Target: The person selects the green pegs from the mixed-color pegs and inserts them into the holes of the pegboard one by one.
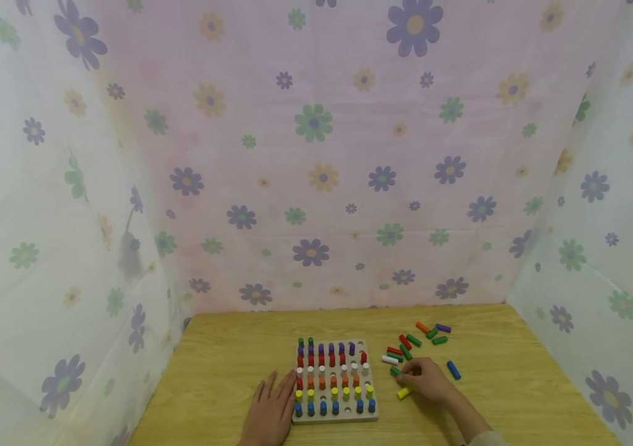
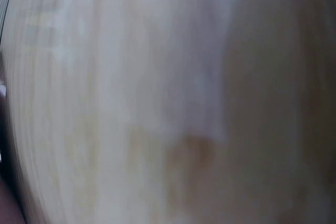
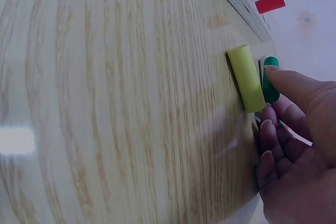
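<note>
A pale pegboard [image 1: 334, 419] stands on the table, with upright pegs in rows of green, purple, red, white, orange, yellow and blue; some holes are bare. One red peg [image 1: 299, 383] heads the orange row. My left hand [image 1: 269, 412] lies with fingers extended along the board's left edge. Right of the board, my right hand [image 1: 430, 381] pinches a green peg [image 3: 272, 88] between thumb and index finger, low over the table. Close to that hand a yellow peg [image 3: 245, 78] lies flat. The left wrist view is blurred and shows mostly tabletop.
Loose pegs lie behind the right hand: a white peg [image 1: 389, 360], an orange peg [image 1: 422, 327], a purple peg [image 1: 443, 328], several green and red ones. To its right is a blue peg [image 1: 453, 370]. Flowered cloth [image 1: 316, 186] encloses the wooden table [image 1: 210, 347] at the back and sides.
</note>
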{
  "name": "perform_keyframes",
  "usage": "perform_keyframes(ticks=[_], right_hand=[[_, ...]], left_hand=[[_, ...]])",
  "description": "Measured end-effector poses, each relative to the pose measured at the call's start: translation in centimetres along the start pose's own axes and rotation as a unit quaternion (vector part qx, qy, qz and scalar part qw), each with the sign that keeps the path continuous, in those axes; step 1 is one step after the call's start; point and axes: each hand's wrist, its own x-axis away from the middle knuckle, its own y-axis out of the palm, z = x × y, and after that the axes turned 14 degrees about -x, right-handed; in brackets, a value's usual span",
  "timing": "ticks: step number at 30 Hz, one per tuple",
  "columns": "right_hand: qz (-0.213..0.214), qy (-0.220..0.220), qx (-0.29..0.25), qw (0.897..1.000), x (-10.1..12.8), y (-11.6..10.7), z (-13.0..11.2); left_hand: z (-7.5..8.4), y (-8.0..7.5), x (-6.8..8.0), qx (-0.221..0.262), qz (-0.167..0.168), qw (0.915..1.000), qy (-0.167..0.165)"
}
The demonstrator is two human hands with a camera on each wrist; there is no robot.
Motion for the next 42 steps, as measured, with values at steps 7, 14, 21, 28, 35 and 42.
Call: perform_keyframes(ticks=[7,14,21,28,35,42], right_hand=[[0.003,0.001,-0.006,1.0,0.3,-0.4,-0.3],[0.03,0.008,0.002,1.0,0.7,-0.7,-0.4],[0.026,-0.02,-0.029,0.999,1.0,-0.8,-1.0],[0.041,-0.016,-0.046,0.998,1.3,-0.5,-1.9],[0.045,-0.015,-0.068,0.997,1.4,-0.2,-2.8],[0.072,-0.013,-0.078,0.994,1.2,0.3,-3.7]], left_hand=[[0.0,0.1,0.1,-0.001,0.004,1.0,0.001],[0.1,0.2,0.0,0.002,-0.006,1.0,-0.004],[0.0,-0.2,-0.1,-0.001,-0.012,0.9999,0.003],[0.0,-0.3,-0.2,0.01,-0.017,0.9998,-0.001],[0.0,-0.2,-0.1,0.01,-0.023,0.9997,-0.003],[0.0,-0.3,-0.1,0.006,-0.019,0.9998,0.005]])
